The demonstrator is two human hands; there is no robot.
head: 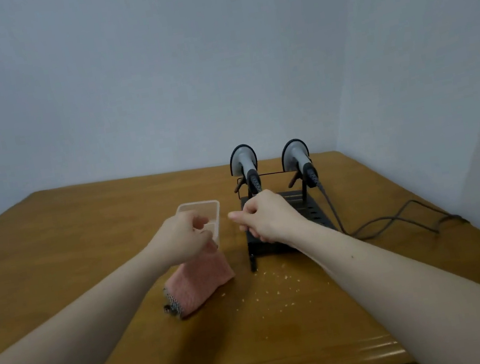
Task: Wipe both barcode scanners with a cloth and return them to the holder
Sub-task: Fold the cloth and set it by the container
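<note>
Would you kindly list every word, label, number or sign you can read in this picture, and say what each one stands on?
None can be read.
Left scanner and right scanner: dark handles carry faint marks, too small and blurred to read.
Black holder, pink cloth, pale tray: no text visible.

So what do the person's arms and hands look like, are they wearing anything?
Both arms are bare, with no sleeves in view. The left hand and right hand wear no gloves, and no rings, watch or bracelet can be seen. The right forearm has one small dark spot.
</note>
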